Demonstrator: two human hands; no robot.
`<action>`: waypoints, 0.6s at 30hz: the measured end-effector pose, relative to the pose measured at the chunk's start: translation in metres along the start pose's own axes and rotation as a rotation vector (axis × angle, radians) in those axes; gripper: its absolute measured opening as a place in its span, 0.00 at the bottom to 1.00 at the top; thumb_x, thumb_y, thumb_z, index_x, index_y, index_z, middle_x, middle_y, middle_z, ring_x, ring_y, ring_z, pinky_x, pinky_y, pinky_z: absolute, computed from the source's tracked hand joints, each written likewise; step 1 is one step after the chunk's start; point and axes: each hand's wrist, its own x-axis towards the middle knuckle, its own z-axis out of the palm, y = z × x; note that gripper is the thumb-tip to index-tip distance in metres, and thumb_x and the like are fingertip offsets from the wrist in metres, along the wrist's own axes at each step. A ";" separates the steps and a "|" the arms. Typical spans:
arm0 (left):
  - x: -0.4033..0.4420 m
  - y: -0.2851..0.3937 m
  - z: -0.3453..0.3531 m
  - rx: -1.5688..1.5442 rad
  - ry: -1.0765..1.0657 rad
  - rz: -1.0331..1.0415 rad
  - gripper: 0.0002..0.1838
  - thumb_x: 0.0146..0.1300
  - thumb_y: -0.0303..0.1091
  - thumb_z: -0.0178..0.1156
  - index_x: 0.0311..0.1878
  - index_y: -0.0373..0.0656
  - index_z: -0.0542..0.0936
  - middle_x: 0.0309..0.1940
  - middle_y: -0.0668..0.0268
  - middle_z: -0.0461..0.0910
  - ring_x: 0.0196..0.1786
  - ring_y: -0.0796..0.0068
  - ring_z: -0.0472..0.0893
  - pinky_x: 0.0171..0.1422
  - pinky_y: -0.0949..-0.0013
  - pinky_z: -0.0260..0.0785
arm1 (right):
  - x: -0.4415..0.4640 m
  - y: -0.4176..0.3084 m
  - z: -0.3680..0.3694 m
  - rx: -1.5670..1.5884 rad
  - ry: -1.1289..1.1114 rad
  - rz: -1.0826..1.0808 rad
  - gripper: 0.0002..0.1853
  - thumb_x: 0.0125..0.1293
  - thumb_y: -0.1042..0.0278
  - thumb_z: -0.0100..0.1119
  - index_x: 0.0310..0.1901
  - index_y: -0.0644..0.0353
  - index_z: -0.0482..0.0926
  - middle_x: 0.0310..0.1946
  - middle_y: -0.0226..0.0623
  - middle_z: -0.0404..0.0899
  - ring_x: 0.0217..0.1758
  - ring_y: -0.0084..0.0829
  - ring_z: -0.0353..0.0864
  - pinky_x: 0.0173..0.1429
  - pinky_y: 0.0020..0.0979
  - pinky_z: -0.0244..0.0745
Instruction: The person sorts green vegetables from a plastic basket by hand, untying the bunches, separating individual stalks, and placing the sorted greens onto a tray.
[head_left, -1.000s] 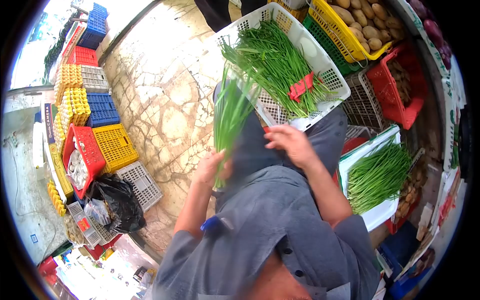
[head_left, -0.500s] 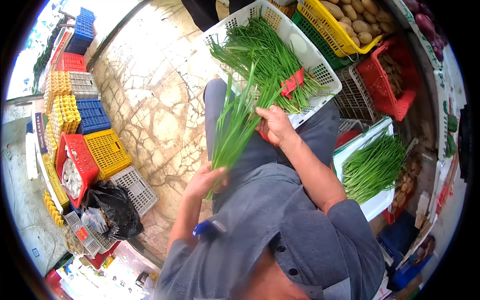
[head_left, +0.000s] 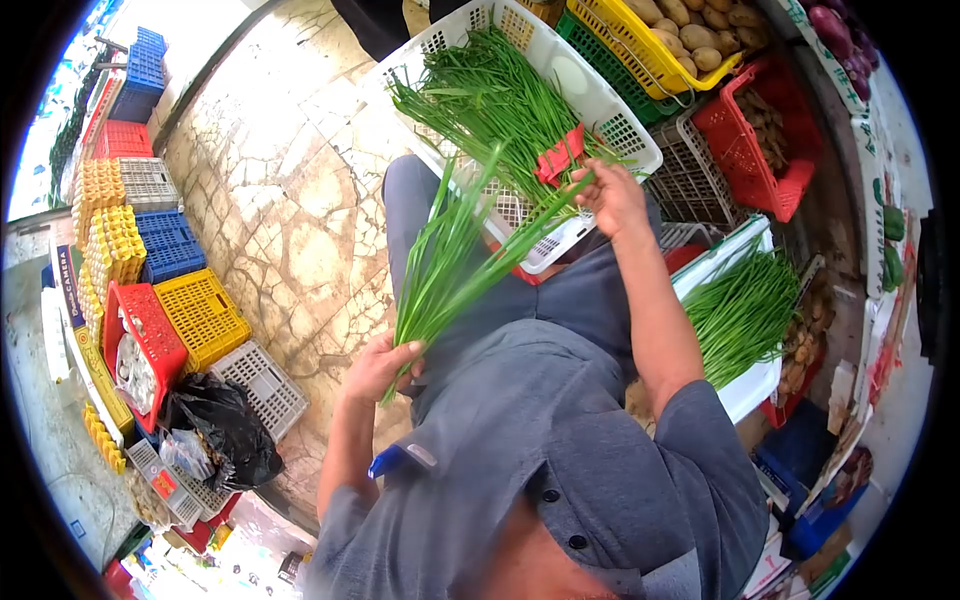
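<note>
One bunch of long green leaves fans out above the lap, its base enclosed by the curled fingers of the left hand. Probably light, bendy and easily creased, it seems best held at that firmer end. Beyond lies the slotted plastic crate, with a soft red tie around more greens. Over its near right edge, the right hand pinches leaf tips, fingers almost together. Farther right, slender stalks fill a smooth white box.
</note>
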 end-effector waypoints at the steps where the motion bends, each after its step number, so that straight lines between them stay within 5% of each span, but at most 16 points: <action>1: -0.001 0.001 0.000 0.013 -0.007 0.004 0.07 0.72 0.36 0.60 0.46 0.43 0.80 0.23 0.68 0.78 0.17 0.83 0.69 0.21 0.79 0.60 | 0.004 -0.007 -0.010 -0.027 0.054 -0.023 0.08 0.77 0.66 0.54 0.49 0.60 0.76 0.36 0.42 0.85 0.30 0.35 0.85 0.33 0.32 0.79; 5: -0.002 0.002 -0.002 0.026 -0.013 -0.025 0.07 0.73 0.36 0.60 0.44 0.42 0.80 0.23 0.69 0.78 0.17 0.83 0.70 0.21 0.78 0.60 | 0.012 -0.035 -0.061 0.086 0.083 -0.234 0.07 0.74 0.69 0.57 0.49 0.61 0.77 0.32 0.39 0.84 0.29 0.34 0.84 0.32 0.30 0.79; 8: -0.005 0.001 -0.008 0.047 -0.014 -0.003 0.08 0.72 0.36 0.61 0.41 0.41 0.79 0.23 0.69 0.77 0.17 0.84 0.69 0.20 0.79 0.60 | 0.005 -0.052 -0.083 -0.151 0.318 -0.413 0.09 0.75 0.65 0.55 0.44 0.62 0.79 0.28 0.35 0.83 0.27 0.26 0.81 0.32 0.26 0.75; 15: -0.008 0.012 0.006 0.170 0.040 0.008 0.08 0.74 0.36 0.60 0.44 0.41 0.80 0.23 0.72 0.77 0.18 0.86 0.69 0.22 0.80 0.60 | -0.102 0.007 0.035 -0.430 -0.393 -0.026 0.09 0.74 0.67 0.58 0.44 0.64 0.82 0.31 0.32 0.83 0.29 0.19 0.80 0.33 0.22 0.74; 18: -0.008 0.015 0.010 0.301 0.037 0.044 0.09 0.75 0.36 0.59 0.46 0.41 0.79 0.24 0.74 0.76 0.19 0.87 0.69 0.23 0.80 0.60 | -0.112 0.026 0.072 -0.437 -0.525 -0.077 0.09 0.74 0.67 0.59 0.46 0.64 0.83 0.33 0.33 0.85 0.31 0.19 0.81 0.35 0.22 0.74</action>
